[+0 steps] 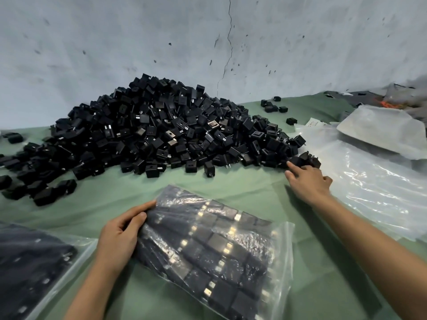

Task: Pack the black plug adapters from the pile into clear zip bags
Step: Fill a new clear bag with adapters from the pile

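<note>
A big pile of black plug adapters lies on the green cloth against the wall. In front of me a clear zip bag lies flat, filled with rows of adapters. My left hand grips the bag's left edge, thumb on top. At the pile's right foot my right hand reaches out, and its fingers close over a few adapters there.
A second filled bag lies at the lower left. Empty clear bags are spread on the right, with a stacked packet behind them. Loose adapters dot the cloth near the wall.
</note>
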The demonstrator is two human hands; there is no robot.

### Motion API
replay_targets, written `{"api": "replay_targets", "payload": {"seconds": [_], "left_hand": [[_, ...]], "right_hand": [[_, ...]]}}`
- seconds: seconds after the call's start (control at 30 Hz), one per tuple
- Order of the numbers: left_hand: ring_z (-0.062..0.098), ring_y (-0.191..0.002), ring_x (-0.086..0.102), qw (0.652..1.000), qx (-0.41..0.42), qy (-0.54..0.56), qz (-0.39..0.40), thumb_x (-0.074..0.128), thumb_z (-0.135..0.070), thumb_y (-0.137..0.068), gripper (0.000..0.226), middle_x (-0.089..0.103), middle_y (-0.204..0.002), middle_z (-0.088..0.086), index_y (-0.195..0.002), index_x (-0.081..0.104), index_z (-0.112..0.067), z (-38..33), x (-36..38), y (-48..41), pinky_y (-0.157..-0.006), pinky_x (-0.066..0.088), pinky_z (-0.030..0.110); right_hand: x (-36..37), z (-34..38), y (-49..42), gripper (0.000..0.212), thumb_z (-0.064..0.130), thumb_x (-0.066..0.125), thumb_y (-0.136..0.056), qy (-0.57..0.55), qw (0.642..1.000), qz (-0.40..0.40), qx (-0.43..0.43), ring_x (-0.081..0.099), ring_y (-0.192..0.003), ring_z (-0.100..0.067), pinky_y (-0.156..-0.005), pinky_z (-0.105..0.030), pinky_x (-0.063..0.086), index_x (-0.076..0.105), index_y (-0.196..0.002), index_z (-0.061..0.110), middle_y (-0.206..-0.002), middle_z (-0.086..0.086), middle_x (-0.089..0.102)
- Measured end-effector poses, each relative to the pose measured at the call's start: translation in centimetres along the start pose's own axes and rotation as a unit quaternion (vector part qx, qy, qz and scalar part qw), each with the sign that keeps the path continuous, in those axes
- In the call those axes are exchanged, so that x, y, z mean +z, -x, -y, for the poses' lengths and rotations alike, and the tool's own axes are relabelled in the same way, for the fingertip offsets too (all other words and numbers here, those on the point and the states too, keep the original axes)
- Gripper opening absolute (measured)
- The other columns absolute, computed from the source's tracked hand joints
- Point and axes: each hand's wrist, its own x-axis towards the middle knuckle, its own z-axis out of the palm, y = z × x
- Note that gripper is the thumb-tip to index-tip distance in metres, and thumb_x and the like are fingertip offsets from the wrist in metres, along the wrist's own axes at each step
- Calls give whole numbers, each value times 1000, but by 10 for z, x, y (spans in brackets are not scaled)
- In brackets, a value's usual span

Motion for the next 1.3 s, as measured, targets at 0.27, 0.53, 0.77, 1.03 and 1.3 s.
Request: {"api": "replay_targets", "payload": {"seconds": [0.27,0.53,0.77,1.03,1.3], "left_hand": [[-9,-102,54,1000,1,4,3,56,-16,-95,36,66,-109,-26,-99,73,-47,1,0,0,-79,38,13],[-12,-105,55,1000,7,4,6,55,-15,-94,42,67,-107,-30,-96,71,-53,2,0,1,-83,40,15],[-14,-103,55,1000,12,-1,3,56,-14,-94,43,67,-106,-31,-96,71,-54,2,0,0,-82,40,16],[-12,-103,56,1000,13,4,4,56,-13,-95,42,68,-105,-30,-96,72,-53,1,0,1,-83,42,17],[-11,-102,56,1000,13,3,6,55,-15,-95,42,67,-107,-28,-96,71,-53,1,-1,0,-81,41,16]], "right_hand": [[1,-5,33,40,40,45,-98,-161,981,-41,-98,31,-136,-17,-109,-46,23,51,-136,30,-147,6,40],[-1,-5,33,33,53,41,-95,-92,992,20,-86,3,-146,-21,-114,-51,6,55,-125,49,-160,1,12],[13,30,37,33,53,41,-95,-137,974,40,-174,6,-145,-13,-115,-50,1,61,-120,44,-153,8,30],[26,59,33,43,62,29,-95,-66,979,116,-155,1,-147,-21,-111,-59,-4,31,-137,58,-157,0,24],[0,38,60,30,31,43,-101,-260,957,-15,-130,34,-138,-19,-113,-34,21,65,-120,30,-121,14,61]]}}
